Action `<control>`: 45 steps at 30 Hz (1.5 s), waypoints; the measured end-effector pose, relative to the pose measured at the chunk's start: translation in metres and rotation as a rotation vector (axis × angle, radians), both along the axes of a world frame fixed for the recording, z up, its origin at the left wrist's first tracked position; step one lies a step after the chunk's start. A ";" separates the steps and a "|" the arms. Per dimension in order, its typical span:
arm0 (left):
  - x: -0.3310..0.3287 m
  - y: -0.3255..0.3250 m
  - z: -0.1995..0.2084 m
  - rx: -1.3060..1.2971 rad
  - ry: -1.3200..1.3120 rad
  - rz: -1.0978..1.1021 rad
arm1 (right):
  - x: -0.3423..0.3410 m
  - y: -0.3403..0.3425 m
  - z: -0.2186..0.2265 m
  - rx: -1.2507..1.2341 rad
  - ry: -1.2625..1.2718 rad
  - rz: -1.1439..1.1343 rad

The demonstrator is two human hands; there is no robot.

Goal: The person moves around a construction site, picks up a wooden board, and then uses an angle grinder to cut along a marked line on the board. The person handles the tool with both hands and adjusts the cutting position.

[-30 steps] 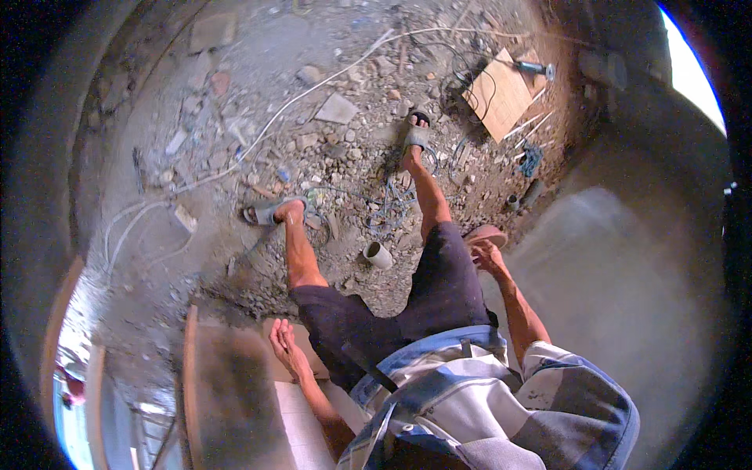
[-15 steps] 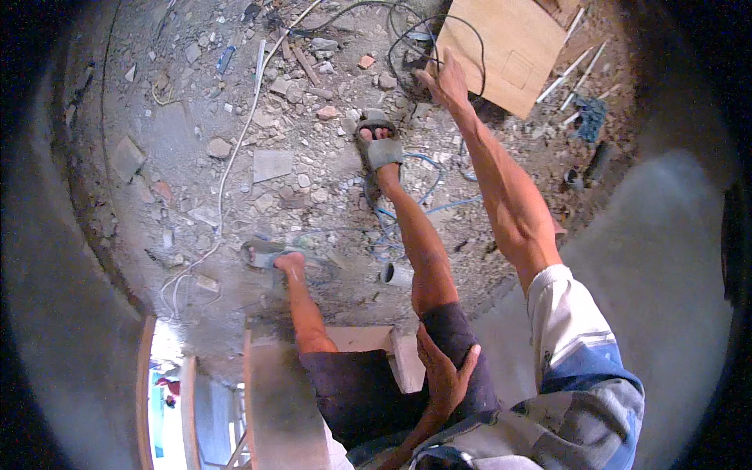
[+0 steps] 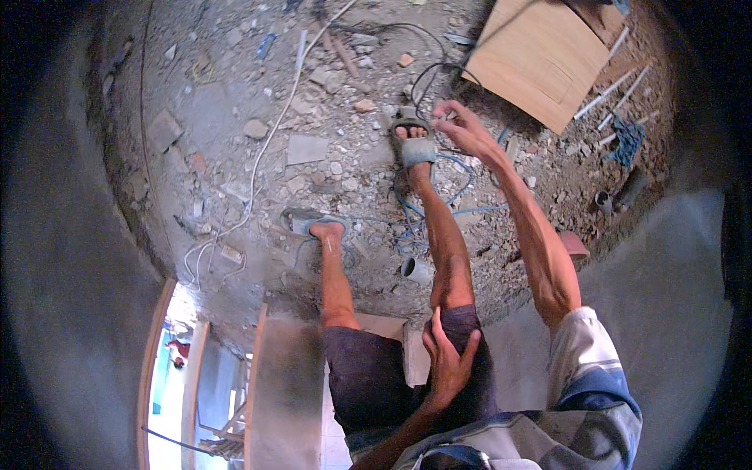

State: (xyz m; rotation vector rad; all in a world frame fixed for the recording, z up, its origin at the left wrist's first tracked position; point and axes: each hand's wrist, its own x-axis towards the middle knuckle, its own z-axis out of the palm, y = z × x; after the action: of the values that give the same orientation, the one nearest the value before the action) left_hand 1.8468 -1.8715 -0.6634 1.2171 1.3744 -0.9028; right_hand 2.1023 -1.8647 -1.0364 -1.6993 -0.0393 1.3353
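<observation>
My right hand [image 3: 464, 131] reaches out over the rubble, just beside my right sandal [image 3: 418, 150]. Its thumb and fingers are curled together on a thin black cable [image 3: 423, 84]. From the fingers the cable loops up past the near-left corner of a light wooden board [image 3: 540, 59]; a dark, blurred stretch also crosses the board's upper left. On my right thigh, just above the knee, rests my left hand [image 3: 450, 368], fingers spread and holding nothing.
Broken stone and dust cover the ground. A white cable [image 3: 266, 149] runs down the left, and blue cord [image 3: 470, 184] lies by my right foot. Near my right shin is a grey pipe end [image 3: 417, 270]. White sticks [image 3: 619, 98] and a blue rag [image 3: 627, 141] lie right of the board.
My right hand has drawn back from the board toward my right sandal, and the black cable loop has shifted with it. My left hand stays on my thigh. The whole view has shifted slightly.
</observation>
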 end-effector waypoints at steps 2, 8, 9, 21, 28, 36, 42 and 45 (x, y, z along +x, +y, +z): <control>-0.015 0.008 -0.032 0.193 -0.138 -0.028 | 0.013 0.007 0.062 -0.134 -0.013 0.055; 0.043 0.092 -0.223 0.058 -0.493 0.424 | 0.035 -0.010 0.170 -0.214 0.044 -0.171; 0.068 0.094 -0.253 0.153 -0.609 0.290 | 0.038 -0.011 0.187 -0.224 0.002 -0.184; 0.189 0.065 -0.311 -0.187 -0.892 0.230 | 0.076 -0.012 0.267 0.297 0.337 -0.715; 0.228 0.089 -0.335 -0.780 -0.623 1.448 | 0.109 -0.027 0.294 0.427 0.507 -0.880; 0.214 0.124 -0.208 -0.278 -0.759 0.929 | 0.097 -0.026 0.258 -0.582 -1.086 0.328; 0.124 0.126 -0.136 -0.082 -0.587 0.585 | 0.029 0.074 0.256 -0.354 -0.129 0.114; 0.096 0.129 -0.122 -0.049 -0.518 0.491 | 0.006 0.073 0.250 -0.243 0.073 -0.063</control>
State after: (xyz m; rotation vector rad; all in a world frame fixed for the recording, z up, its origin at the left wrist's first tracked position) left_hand 1.9431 -1.7425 -0.7850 0.9243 1.1383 -0.2480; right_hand 2.1086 -1.7922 -0.7865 -1.8349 0.2254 1.3992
